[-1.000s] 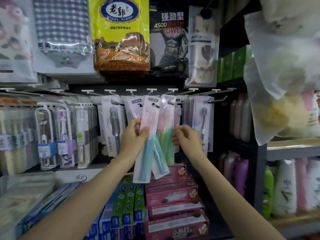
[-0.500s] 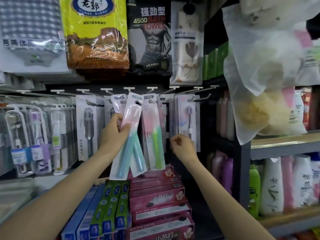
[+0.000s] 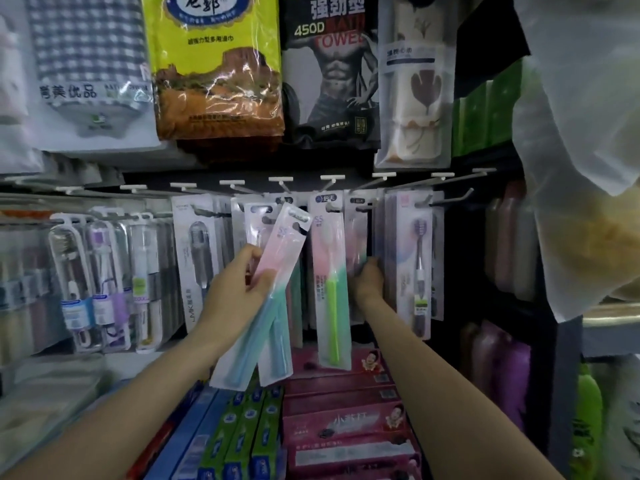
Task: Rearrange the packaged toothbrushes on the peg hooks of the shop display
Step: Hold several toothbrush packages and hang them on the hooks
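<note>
At the bottom middle of the frame lie flat toothpaste boxes: green and blue ones (image 3: 242, 441) on the left, dark pink ones (image 3: 346, 424) on the right with white Chinese writing that is too blurry to read.

Just above them, the left hand (image 3: 235, 292) grips two toothbrush packs (image 3: 266, 296) at their middle, thumb in front and fingers curled behind. The packs are pink on top and blue-green below, tilted to the right, with "SS" on the front one. Their top holes are off the peg, near the hook tips.

The right hand (image 3: 369, 278) is a little to the right, reaching in among the hanging packs. Its fingers seem to curl round the edge of a pale pack (image 3: 358, 237), but they are partly hidden, so the hold is not sure.

Between the hands a pack with a green toothbrush (image 3: 330, 289) hangs straight on its peg hook (image 3: 332, 183). To the right hangs a pack with a purple toothbrush (image 3: 417, 265). To the left a grey pack reads "LMK" (image 3: 194, 271).

At the top hang a yellow cloth bag (image 3: 214, 64) and a black pack (image 3: 329, 71) reading "450D" and "TOWEL".

Half a second ago the left hand held its packs lower and less tilted; the right hand was lower, away from the packs.
</note>
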`<act>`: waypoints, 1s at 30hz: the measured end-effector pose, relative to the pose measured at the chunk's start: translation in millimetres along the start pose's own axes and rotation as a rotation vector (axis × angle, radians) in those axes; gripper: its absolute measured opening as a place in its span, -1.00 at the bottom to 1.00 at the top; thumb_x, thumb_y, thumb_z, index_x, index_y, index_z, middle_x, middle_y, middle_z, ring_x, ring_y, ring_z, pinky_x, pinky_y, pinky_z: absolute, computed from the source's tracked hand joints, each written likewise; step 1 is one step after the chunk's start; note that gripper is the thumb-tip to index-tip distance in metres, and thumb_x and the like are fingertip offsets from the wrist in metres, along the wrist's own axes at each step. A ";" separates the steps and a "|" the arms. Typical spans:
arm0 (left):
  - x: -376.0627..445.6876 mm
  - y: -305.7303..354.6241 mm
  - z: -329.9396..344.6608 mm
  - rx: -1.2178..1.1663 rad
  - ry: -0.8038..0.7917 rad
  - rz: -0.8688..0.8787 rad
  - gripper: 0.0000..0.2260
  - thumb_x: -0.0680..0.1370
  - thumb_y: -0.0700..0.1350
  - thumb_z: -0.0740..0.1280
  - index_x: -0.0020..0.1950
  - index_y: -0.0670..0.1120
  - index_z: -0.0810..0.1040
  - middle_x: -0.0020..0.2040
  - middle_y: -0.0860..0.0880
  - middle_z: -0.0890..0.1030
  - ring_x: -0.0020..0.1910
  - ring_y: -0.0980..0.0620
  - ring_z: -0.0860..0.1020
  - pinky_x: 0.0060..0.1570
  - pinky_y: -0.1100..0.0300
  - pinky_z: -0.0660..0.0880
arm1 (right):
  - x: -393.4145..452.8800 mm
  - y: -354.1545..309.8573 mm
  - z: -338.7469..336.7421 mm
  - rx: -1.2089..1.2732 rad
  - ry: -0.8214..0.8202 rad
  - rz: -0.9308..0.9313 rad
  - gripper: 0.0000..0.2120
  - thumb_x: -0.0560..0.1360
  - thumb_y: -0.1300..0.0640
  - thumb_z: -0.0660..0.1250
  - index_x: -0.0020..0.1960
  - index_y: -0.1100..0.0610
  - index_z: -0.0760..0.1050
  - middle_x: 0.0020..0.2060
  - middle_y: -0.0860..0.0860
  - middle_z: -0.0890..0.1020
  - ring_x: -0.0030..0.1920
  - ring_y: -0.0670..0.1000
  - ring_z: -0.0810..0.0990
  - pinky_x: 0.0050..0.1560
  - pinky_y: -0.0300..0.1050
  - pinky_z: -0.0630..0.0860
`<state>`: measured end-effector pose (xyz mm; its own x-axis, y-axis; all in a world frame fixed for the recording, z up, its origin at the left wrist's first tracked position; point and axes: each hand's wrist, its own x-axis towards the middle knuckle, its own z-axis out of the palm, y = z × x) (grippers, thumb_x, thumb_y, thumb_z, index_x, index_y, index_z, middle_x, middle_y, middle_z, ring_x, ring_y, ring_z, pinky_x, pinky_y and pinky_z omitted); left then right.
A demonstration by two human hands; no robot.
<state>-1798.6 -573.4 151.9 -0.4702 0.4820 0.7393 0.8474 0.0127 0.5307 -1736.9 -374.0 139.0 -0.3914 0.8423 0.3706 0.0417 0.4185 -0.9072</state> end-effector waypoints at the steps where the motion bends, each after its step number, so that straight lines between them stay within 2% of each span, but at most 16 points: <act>1: -0.2 -1.2 -0.7 0.009 -0.003 0.002 -0.94 0.57 -0.14 0.24 0.01 -0.01 0.40 -0.16 0.17 0.53 -0.21 0.18 0.52 -0.32 0.28 0.39 | -1.5 2.4 0.9 0.016 0.003 0.008 -0.78 0.49 0.20 0.31 0.04 0.16 0.29 0.04 0.14 0.47 0.02 0.07 0.45 0.12 -0.03 0.42; 3: -0.5 -2.8 -0.9 0.000 0.000 -0.001 -0.94 0.57 -0.14 0.25 0.02 -0.03 0.41 -0.15 0.15 0.54 -0.22 0.15 0.53 -0.33 0.30 0.38 | -8.4 4.6 -2.2 0.015 0.024 -0.010 -0.71 0.46 0.18 0.37 0.11 0.23 0.37 0.02 0.12 0.53 0.00 0.08 0.51 0.01 -0.09 0.46; 6: -2.4 -1.8 1.5 -0.018 -0.006 0.001 -0.90 0.56 -0.16 0.26 0.06 -0.08 0.43 -0.13 0.05 0.56 -0.21 0.12 0.53 -0.32 0.29 0.36 | -19.3 3.0 -18.6 -0.069 0.010 -0.071 -0.60 0.45 0.15 0.40 0.21 0.24 0.38 0.06 0.13 0.56 0.02 0.09 0.54 -0.08 -0.17 0.45; 10: -4.5 3.5 3.1 -0.037 -0.008 0.021 -0.91 0.56 -0.17 0.26 0.06 -0.07 0.43 -0.12 0.06 0.56 -0.20 0.18 0.52 -0.32 0.35 0.34 | -31.4 -12.2 -51.1 -0.158 -0.072 -0.075 -0.48 0.41 0.17 0.44 0.29 0.23 0.35 0.16 0.13 0.53 0.15 0.12 0.52 0.08 -0.13 0.45; 12: -5.0 5.1 2.9 -0.065 -0.010 0.005 -0.92 0.56 -0.16 0.26 0.04 -0.05 0.42 -0.11 0.07 0.56 -0.17 0.10 0.54 -0.25 0.26 0.42 | -39.8 -20.1 -66.9 -0.287 -0.114 -0.076 -0.52 0.43 0.23 0.41 0.30 0.23 0.35 0.16 0.13 0.52 0.16 0.14 0.50 0.09 -0.12 0.44; 14: -6.0 7.0 2.5 -0.085 -0.005 -0.014 -0.92 0.56 -0.16 0.25 0.04 -0.05 0.41 -0.08 0.01 0.57 -0.13 0.00 0.55 -0.16 0.10 0.48 | -45.8 -23.8 -79.7 -0.457 -0.097 -0.119 -0.60 0.45 0.28 0.36 0.25 0.23 0.37 0.11 0.15 0.54 0.10 0.14 0.52 -0.02 -0.12 0.44; 17: -12.2 10.3 1.7 -0.097 0.016 -0.010 -0.94 0.56 -0.17 0.25 0.03 -0.07 0.41 -0.08 0.00 0.57 -0.13 -0.03 0.55 -0.15 0.11 0.47 | -51.4 -21.0 -90.2 -0.609 -0.004 -0.189 -0.63 0.46 0.31 0.31 0.23 0.23 0.34 0.06 0.18 0.54 0.02 0.17 0.53 -0.13 -0.08 0.46; 21: -17.7 10.9 -1.4 -0.073 0.015 -0.014 -0.92 0.56 -0.14 0.26 0.03 -0.07 0.41 -0.04 -0.01 0.58 -0.11 -0.05 0.57 -0.10 -0.01 0.52 | -54.8 -17.4 -92.2 -0.615 0.032 -0.179 -0.63 0.47 0.30 0.29 0.26 0.22 0.34 0.10 0.18 0.54 0.09 0.20 0.52 -0.05 -0.04 0.45; 24: -18.5 9.4 -5.8 -0.064 0.015 -0.020 -0.91 0.56 -0.12 0.26 0.05 -0.08 0.42 -0.03 -0.02 0.59 -0.11 -0.06 0.57 -0.08 -0.07 0.54 | -56.4 -14.3 -89.7 -0.580 0.012 -0.175 -0.66 0.47 0.28 0.29 0.23 0.22 0.35 0.08 0.17 0.54 0.06 0.19 0.52 -0.05 -0.07 0.45; 30: -24.4 5.9 -11.5 -0.092 0.018 -0.023 -0.92 0.56 -0.15 0.27 0.04 -0.07 0.42 -0.04 0.00 0.58 -0.10 -0.02 0.57 -0.08 0.02 0.53 | -61.9 -9.9 -85.9 -0.495 -0.012 -0.145 -0.65 0.45 0.24 0.35 0.20 0.22 0.36 0.09 0.19 0.51 0.03 0.15 0.52 -0.06 -0.08 0.49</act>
<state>-1785.0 -595.2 141.8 -0.4945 0.4669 0.7332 0.8104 -0.0572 0.5830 -1634.1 -401.1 142.1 -0.4355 0.7609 0.4810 0.4155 0.6439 -0.6424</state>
